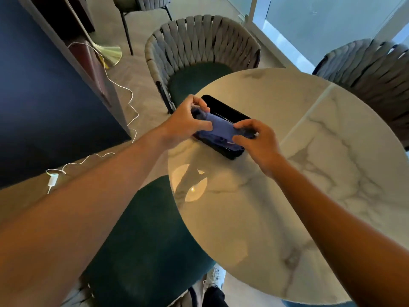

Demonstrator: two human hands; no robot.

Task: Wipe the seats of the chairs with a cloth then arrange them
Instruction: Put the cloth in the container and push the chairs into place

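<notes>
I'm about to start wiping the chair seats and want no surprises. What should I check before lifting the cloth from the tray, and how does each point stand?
1. Both hands on the cloth: ok, left hand and right hand pinch its ends.
2. Cloth free of the black tray: cannot tell, it lies over the tray.
3. Tray fully on the marble table: ok, though near the edge.
4. Nearest green seat bare for wiping: ok.
5. Floor clear beside the chairs: not ok, a white cable trails there.
6. Cloth damp: cannot tell.
</notes>
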